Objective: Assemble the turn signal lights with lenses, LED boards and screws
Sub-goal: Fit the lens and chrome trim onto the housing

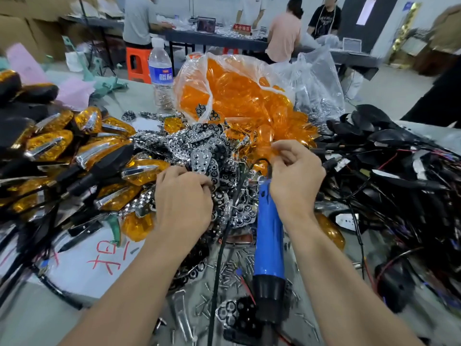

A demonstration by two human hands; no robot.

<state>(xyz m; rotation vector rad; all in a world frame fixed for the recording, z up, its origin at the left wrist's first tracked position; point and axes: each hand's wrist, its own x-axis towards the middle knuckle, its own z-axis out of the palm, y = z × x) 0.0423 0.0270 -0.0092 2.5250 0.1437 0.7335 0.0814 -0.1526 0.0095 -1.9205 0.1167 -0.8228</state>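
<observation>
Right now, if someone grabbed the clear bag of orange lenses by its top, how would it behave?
Likely floppy: the clear bag is thin, crumpled film and would sag. Probably light for its bulk, since the orange lenses look like thin plastic shells. Lenses lie loose below it, so more may spill.

Glossy amber plastic lenses (239, 96), mirror-chrome reflectors (199, 161), glossy blue screwdriver (269, 231).

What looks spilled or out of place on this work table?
Small silver metal screws lie scattered loose on the grey table around the blue-handled electric screwdriver, in no container. Behind, orange plastic lenses spill from the open clear plastic bag against the heap of chrome reflector plates.
</observation>
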